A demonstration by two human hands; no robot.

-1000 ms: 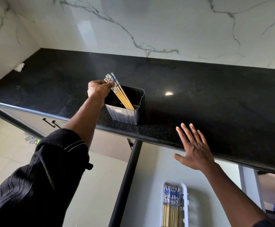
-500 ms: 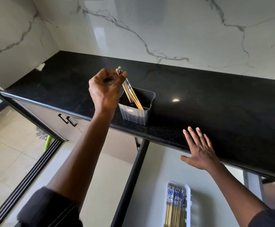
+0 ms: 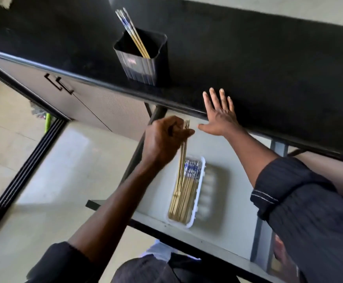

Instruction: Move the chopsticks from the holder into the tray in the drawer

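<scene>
A dark ribbed holder [image 3: 144, 64] stands near the front edge of the black countertop with a few blue-patterned chopsticks [image 3: 132, 33] leaning in it. My left hand [image 3: 164, 137] is shut on a pair of chopsticks [image 3: 182, 166], held over the open drawer with their tips hanging down into the white tray [image 3: 197, 203]. The tray holds several chopsticks [image 3: 184, 199] lying lengthwise. My right hand [image 3: 219, 115] rests flat with spread fingers on the counter's edge, to the right of the holder.
The black countertop [image 3: 258, 64] runs across the top. The open grey drawer [image 3: 227, 221] extends toward me, with its dark left rail [image 3: 138, 152]. Cabinet doors with black handles [image 3: 58, 84] sit at the left, above the tiled floor.
My left hand has lifted a pair of chopsticks out of the holder and carried them down over the tray. The view has tilted downward. My right hand has stayed on the counter edge.
</scene>
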